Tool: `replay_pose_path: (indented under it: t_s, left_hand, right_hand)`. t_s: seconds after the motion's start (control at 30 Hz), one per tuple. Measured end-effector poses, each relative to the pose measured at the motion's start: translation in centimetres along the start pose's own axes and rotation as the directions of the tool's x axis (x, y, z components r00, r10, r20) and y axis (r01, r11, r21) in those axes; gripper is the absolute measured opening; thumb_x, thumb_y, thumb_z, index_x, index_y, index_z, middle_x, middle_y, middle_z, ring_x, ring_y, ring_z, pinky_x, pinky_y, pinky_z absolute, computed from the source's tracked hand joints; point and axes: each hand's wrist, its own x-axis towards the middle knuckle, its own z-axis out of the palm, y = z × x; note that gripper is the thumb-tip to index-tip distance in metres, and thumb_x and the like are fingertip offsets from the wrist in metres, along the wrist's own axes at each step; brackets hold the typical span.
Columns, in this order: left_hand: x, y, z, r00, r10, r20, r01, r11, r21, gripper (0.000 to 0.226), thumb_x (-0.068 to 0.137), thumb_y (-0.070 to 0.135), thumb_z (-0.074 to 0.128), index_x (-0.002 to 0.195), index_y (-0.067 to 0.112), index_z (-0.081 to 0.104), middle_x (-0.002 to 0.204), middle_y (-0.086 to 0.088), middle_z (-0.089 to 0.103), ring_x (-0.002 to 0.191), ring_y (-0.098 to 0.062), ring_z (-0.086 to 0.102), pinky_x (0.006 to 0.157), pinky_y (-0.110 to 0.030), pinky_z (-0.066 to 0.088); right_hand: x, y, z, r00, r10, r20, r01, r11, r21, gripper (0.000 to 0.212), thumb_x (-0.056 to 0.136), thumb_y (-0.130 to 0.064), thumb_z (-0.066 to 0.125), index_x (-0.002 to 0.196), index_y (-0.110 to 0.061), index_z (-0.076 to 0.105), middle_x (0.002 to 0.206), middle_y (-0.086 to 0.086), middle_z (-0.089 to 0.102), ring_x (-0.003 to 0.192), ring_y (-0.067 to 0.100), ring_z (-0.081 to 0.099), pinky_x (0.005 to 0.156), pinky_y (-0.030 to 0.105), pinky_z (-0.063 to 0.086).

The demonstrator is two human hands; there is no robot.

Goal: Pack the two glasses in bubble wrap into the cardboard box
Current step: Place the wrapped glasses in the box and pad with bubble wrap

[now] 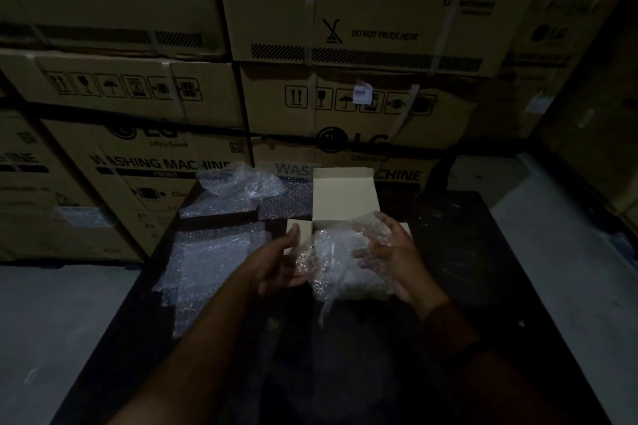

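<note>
The right hand (pixel 393 260) curls round the right side of a bubble-wrapped bundle (pixel 336 252), and the left hand (pixel 278 264) grips its left edge, thumb raised. The bundle sits over the open cardboard box (pixel 345 193) on the dark surface (pixel 459 252). Loose bubble wrap sheets (pixel 214 252) lie just left of the box

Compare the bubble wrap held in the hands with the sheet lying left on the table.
The bundle is bunched up, held between left hand and right hand over the box; the sheet lies flat, untouched, on the table. Both are clear bubble wrap.
</note>
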Motion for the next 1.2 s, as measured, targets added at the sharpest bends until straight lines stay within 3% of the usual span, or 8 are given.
replay_pose_path:
  t_s: [0.1, 0.2, 0.4, 0.53, 0.77, 0.87, 1.03, 1.2]
  left_hand:
    - [0.3, -0.5, 1.7, 0.987, 0.155, -0.05, -0.153, 0.988, 0.035, 0.049, 0.088, 0.004, 0.061, 0.134, 0.014, 0.046, 0.101, -0.012, 0.07, 0.084, -0.024, 0.068, 0.074, -0.037, 0.056]
    - [0.2, 0.2, 3.0, 0.936, 0.316, -0.154, -0.315, 0.948, 0.031, 0.054, 0.083, -0.02, 0.047, 0.126, 0.013, 0.053, 0.102, -0.01, 0.066, 0.074, -0.022, 0.063, 0.055, -0.027, 0.055]
    - [0.4, 1.0, 4.5, 0.903, 0.413, -0.116, -0.404, 0.91, 0.092, 0.05, 0.08, -0.023, 0.036, 0.109, 0.009, 0.062, 0.098, -0.008, 0.069, 0.052, -0.009, 0.055, 0.045, -0.023, 0.04]
    - [1.5, 0.5, 4.5, 0.884, 0.457, -0.103, -0.412, 0.863, 0.292, 0.066, 0.073, -0.027, 0.036, 0.117, 0.015, 0.059, 0.115, -0.005, 0.065, 0.05, -0.006, 0.054, 0.047, -0.026, 0.03]
    - [4.0, -0.9, 5.6, 0.78, 0.543, -0.312, -0.452, 0.833, 0.32, 0.043, 0.081, -0.019, 0.055, 0.113, 0.01, 0.058, 0.091, -0.014, 0.066, 0.068, -0.017, 0.06, 0.048, -0.02, 0.046]
    - [5.1, -1.4, 5.9, 0.721, 0.609, -0.331, -0.461, 0.778, 0.426, 0.041, 0.08, -0.022, 0.052, 0.113, 0.001, 0.059, 0.082, -0.011, 0.063, 0.066, -0.018, 0.056, 0.046, -0.013, 0.043]
    - [6.9, -2.4, 5.1, 0.676, 0.676, -0.292, -0.382, 0.661, 0.646, 0.026, 0.082, -0.009, 0.062, 0.101, 0.008, 0.069, 0.095, -0.007, 0.07, 0.085, -0.019, 0.066, 0.069, -0.022, 0.053]
    - [7.8, -1.8, 5.1, 0.664, 0.678, -0.316, -0.337, 0.648, 0.683, 0.024, 0.086, -0.001, 0.064, 0.107, 0.007, 0.07, 0.096, -0.004, 0.07, 0.073, -0.01, 0.064, 0.061, -0.009, 0.049]
  right_hand:
    - [0.1, 0.1, -1.7, 0.998, -0.006, 0.07, 0.007, 1.0, -0.015, 0.09, 0.079, 0.019, 0.054, 0.138, -0.046, 0.035, 0.122, -0.006, 0.064, 0.083, 0.028, 0.068, 0.061, 0.034, 0.058]
    - [0.0, 0.2, -2.8, 0.994, -0.002, 0.109, 0.02, 0.987, -0.162, 0.095, 0.073, 0.025, 0.055, 0.139, -0.043, 0.04, 0.128, -0.015, 0.055, 0.097, 0.02, 0.063, 0.062, 0.036, 0.058]
    - [0.7, 1.2, -5.3, 0.988, -0.051, 0.148, 0.123, 0.838, -0.532, 0.086, 0.076, 0.021, 0.057, 0.128, -0.047, 0.049, 0.144, -0.016, 0.038, 0.125, 0.01, 0.05, 0.087, 0.032, 0.056]
    - [1.1, 1.5, -6.9, 0.968, -0.105, 0.229, 0.226, 0.766, -0.602, 0.082, 0.076, 0.009, 0.07, 0.136, -0.04, 0.041, 0.149, -0.013, 0.031, 0.136, 0.004, 0.032, 0.094, 0.009, 0.042]
    - [1.8, 1.5, -8.3, 0.998, -0.056, -0.042, 0.032, 0.895, -0.444, 0.047, 0.092, 0.002, 0.055, 0.133, -0.019, 0.053, 0.117, -0.002, 0.063, 0.086, 0.016, 0.066, 0.071, 0.027, 0.055]
    - [1.7, 1.3, -9.0, 0.997, -0.073, 0.004, 0.057, 0.734, -0.676, 0.051, 0.091, 0.005, 0.052, 0.136, -0.02, 0.051, 0.08, -0.003, 0.061, 0.063, 0.012, 0.056, 0.058, 0.016, 0.048]
    - [2.5, 1.6, -10.0, 0.982, -0.131, 0.133, 0.17, 0.332, -0.928, 0.057, 0.089, -0.013, 0.061, 0.142, -0.025, 0.043, 0.143, 0.001, 0.046, 0.129, 0.022, 0.04, 0.108, 0.025, 0.032]
    - [4.0, 1.6, -9.7, 0.975, -0.127, 0.182, 0.195, 0.095, -0.976, 0.062, 0.091, -0.033, 0.057, 0.147, -0.03, 0.031, 0.153, -0.01, 0.033, 0.136, 0.021, 0.028, 0.112, 0.036, 0.025]
